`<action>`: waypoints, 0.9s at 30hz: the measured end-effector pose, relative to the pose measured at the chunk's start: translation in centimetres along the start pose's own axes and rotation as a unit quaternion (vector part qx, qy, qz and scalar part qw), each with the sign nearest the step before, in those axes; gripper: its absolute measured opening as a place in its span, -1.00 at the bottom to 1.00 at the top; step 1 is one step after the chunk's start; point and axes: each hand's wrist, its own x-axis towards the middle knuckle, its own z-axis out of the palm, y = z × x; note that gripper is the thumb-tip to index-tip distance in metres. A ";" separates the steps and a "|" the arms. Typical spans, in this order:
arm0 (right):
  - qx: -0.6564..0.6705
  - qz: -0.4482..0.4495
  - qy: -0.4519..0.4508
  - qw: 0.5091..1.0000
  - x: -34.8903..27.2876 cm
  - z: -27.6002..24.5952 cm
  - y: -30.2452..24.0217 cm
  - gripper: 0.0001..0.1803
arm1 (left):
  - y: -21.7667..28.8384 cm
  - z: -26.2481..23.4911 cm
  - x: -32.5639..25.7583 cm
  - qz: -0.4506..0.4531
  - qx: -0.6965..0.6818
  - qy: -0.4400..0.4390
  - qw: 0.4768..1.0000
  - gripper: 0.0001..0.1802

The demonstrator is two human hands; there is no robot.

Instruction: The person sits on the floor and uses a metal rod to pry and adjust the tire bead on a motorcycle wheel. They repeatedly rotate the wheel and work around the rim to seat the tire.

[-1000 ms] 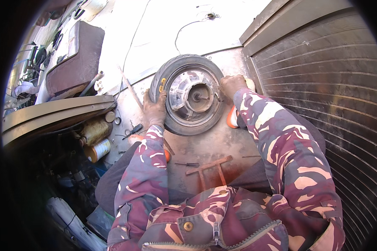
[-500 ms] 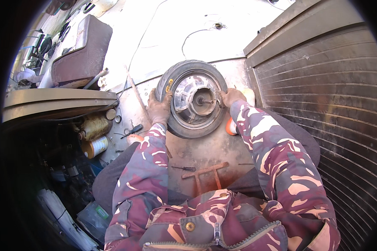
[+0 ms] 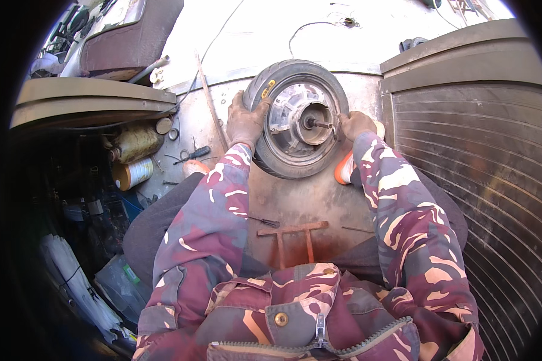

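Currently both hands grip the small wheel — left hand and right hand each closed on the tyre, upright on the rusty floor plate. Steadying seems in hand — any turn needs firm, even hold.

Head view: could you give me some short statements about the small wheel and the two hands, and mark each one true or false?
1. Both hands grip the small black-tyred wheel with the silver metal hub. True: the left hand holds its left side and the right hand holds its right side.
2. The wheel lies on the rusty metal floor plate. True.
3. A short axle stub sticks out of the hub centre. True.
4. The right hand holds the black-handled screwdriver. False: it lies on the plate to the left of the wheel, apart from both hands.
5. The ribbed metal shutter is on the person's left. False: it is on the right.
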 end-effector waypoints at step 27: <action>0.066 -0.287 0.093 0.951 -2.9 -6.7 -6.8 -0.49 | 1.6 -1.1 0.1 -0.060 0.026 -0.041 0.997 0.07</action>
